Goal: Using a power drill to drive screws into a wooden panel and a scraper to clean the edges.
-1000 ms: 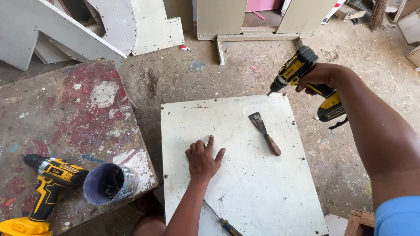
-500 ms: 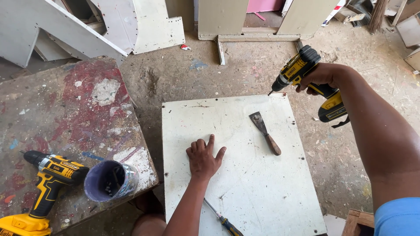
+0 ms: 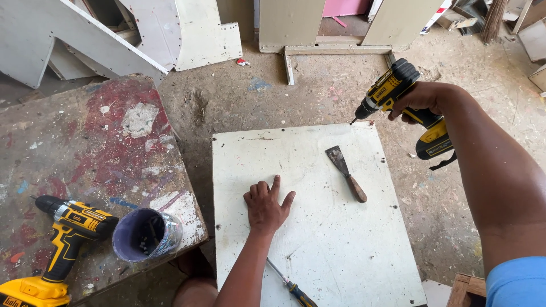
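My right hand [image 3: 424,100] grips a yellow and black cordless drill [image 3: 398,95], its bit pointing down at the far right corner of a white board [image 3: 318,239] lying on the floor. My left hand [image 3: 267,206] rests palm down near the middle of that board, fingers slightly spread. A putty knife [image 3: 347,173] with a wooden handle lies on the board between my two hands. A screwdriver [image 3: 289,284] lies on the board beside my left forearm.
A paint-stained table [image 3: 85,153] stands at the left, carrying a second yellow drill [image 3: 60,241] and a purple cup [image 3: 145,234] holding small parts. White board offcuts [image 3: 142,34] and a pale frame [image 3: 335,28] lie at the back on the dusty floor. A wooden box corner [image 3: 466,289] shows at bottom right.
The drill in my right hand has shifted only slightly by the board's far corner. My left hand stays flat on the board.
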